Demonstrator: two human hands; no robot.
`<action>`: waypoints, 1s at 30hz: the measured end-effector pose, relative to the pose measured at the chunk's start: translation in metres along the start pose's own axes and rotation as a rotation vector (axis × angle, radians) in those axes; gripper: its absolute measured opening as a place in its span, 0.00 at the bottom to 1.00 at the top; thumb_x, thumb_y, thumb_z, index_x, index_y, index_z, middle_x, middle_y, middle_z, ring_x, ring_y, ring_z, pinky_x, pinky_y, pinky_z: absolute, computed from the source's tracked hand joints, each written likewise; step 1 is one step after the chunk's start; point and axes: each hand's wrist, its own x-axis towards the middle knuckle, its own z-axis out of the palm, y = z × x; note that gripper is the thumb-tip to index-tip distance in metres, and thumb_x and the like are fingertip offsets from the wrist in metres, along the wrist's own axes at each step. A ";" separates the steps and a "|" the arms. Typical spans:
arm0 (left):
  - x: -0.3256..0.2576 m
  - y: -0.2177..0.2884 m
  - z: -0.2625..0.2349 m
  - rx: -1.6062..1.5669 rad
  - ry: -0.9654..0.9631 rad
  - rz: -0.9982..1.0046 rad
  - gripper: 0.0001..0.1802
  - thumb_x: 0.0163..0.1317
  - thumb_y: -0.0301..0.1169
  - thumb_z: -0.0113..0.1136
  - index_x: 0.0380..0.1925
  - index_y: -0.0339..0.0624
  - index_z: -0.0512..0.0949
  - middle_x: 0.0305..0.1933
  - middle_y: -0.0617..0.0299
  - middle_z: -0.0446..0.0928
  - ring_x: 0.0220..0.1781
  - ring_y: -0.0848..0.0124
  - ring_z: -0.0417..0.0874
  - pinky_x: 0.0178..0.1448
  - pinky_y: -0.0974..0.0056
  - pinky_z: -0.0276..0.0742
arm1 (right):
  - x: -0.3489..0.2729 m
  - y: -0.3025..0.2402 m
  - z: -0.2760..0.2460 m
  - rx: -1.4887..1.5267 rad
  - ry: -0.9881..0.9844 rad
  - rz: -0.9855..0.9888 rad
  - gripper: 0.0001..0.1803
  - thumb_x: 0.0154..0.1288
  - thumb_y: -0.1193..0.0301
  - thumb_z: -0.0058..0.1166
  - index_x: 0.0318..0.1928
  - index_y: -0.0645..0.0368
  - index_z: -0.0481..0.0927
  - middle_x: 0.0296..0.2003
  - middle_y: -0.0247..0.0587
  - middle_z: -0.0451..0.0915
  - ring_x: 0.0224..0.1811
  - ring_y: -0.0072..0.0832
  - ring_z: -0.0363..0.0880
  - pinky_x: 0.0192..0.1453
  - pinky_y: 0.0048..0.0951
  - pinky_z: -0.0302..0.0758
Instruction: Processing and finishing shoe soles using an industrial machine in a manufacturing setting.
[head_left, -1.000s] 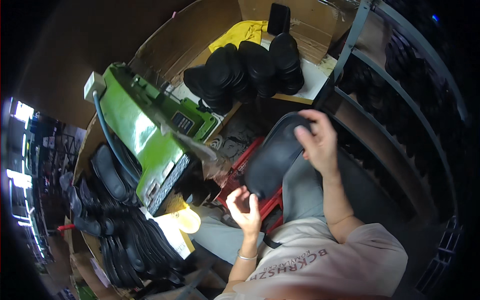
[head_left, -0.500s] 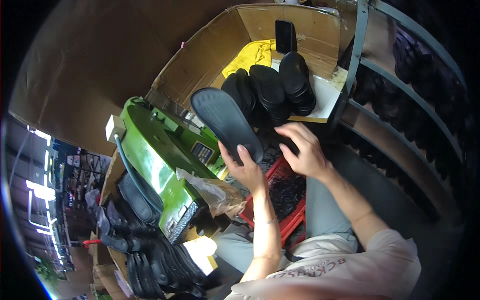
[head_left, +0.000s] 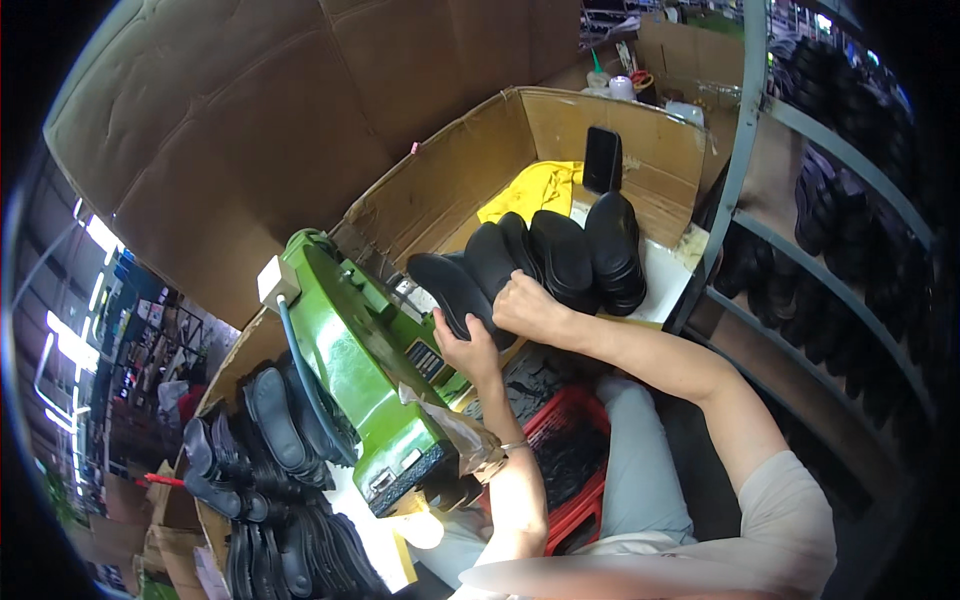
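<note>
Before brown cardboard walls (head_left: 240, 120), gripping a black, elongated, rubber-like shoe sole (head_left: 447, 284) by its near end with the left hand (head_left: 472, 352), beside stacked black soles (head_left: 612, 240), curling the right hand (head_left: 527, 307) into a fist (grasp unclear), probably handling light, flexible material, best edge-held.

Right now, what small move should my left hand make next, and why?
I'd probably turn the black sole in your left hand slightly to match the rightmost stack of soles: it slants noticeably more in this view, and your right hand, curled close to its near end, could help guide it.
</note>
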 end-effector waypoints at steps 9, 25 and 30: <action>0.014 -0.009 0.024 0.143 -0.038 -0.020 0.25 0.53 0.32 0.59 0.51 0.31 0.75 0.44 0.44 0.75 0.49 0.53 0.77 0.56 0.57 0.70 | 0.003 0.015 -0.033 -0.267 0.036 -0.219 0.08 0.47 0.69 0.53 0.18 0.59 0.81 0.18 0.42 0.77 0.23 0.33 0.76 0.43 0.37 0.69; -0.180 -0.058 -0.066 -0.059 -0.367 0.413 0.07 0.49 0.18 0.57 0.31 0.33 0.77 0.38 0.48 0.77 0.40 0.57 0.79 0.42 0.65 0.75 | -0.108 -0.091 -0.051 0.459 0.008 0.079 0.08 0.50 0.67 0.51 0.27 0.58 0.75 0.26 0.38 0.73 0.32 0.32 0.73 0.38 0.32 0.67; -0.273 -0.164 -0.151 0.006 -0.549 0.077 0.10 0.46 0.15 0.54 0.28 0.39 0.79 0.34 0.54 0.78 0.33 0.57 0.81 0.39 0.61 0.78 | -0.211 -0.152 -0.013 0.667 -0.354 0.351 0.06 0.53 0.71 0.56 0.31 0.59 0.79 0.28 0.46 0.77 0.35 0.42 0.77 0.42 0.41 0.72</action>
